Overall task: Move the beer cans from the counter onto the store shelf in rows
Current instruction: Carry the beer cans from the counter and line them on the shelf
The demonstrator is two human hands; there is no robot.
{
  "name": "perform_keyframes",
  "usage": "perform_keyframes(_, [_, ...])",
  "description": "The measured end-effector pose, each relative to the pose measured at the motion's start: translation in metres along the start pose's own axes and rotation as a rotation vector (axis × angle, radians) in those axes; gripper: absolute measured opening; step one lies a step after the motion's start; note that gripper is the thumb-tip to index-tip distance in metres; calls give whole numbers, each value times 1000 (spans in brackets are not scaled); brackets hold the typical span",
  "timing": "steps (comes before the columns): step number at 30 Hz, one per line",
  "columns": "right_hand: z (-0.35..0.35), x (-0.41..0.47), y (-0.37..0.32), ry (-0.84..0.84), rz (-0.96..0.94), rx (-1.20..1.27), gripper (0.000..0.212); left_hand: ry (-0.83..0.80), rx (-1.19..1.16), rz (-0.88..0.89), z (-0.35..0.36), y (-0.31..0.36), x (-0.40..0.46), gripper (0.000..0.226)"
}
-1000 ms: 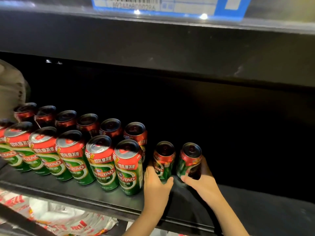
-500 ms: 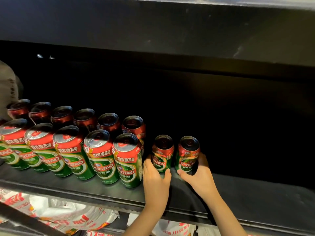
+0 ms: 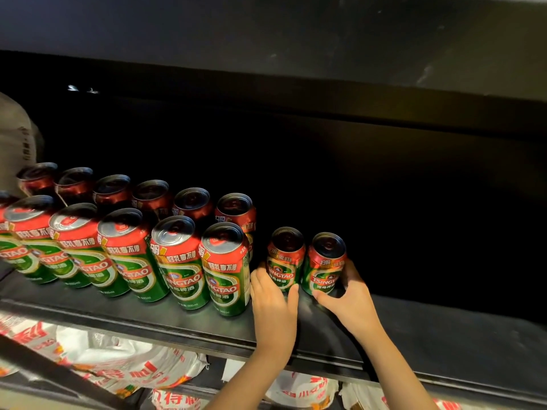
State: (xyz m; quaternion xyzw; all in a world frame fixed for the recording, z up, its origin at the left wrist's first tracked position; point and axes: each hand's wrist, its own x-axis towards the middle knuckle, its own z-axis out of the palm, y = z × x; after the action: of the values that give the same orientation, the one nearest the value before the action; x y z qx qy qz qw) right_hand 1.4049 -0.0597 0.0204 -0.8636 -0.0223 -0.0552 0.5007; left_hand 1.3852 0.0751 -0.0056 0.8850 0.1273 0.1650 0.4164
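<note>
Two rows of red-and-green Tsingtao beer cans stand on the dark store shelf (image 3: 183, 321), a front row (image 3: 177, 261) and a back row (image 3: 154, 199). At the right end of the back row stand two more cans. My left hand (image 3: 273, 303) grips the left can (image 3: 284, 258) from its near side. My right hand (image 3: 352, 297) curls round the right can (image 3: 324, 263), fingers behind it and thumb in front. Both cans stand upright on the shelf, close together.
The shelf stretches dark and bare to the right of my hands (image 3: 444, 335). An upper shelf board (image 3: 296, 39) hangs low overhead. Below the shelf lie white bags with red print (image 3: 118, 359). A pale bag (image 3: 14, 143) sits at the far left.
Both hands have kept their hold on the two cans and slid them slightly deeper onto the shelf. The camera has tilted down a little.
</note>
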Motion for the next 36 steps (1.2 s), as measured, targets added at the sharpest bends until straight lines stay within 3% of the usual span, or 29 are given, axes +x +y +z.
perform_keyframes(4, [0,1,1,-6,-7,-5,69,-44,-99,-15,-2,1,1,58])
perform_keyframes(21, [1,2,5,-3,-26,19,72,94,-113,-133,-2,15,-4,68])
perform_keyframes(36, [8,6,6,0,-52,-55,76,146,-36,-125,-3,17,-8,70])
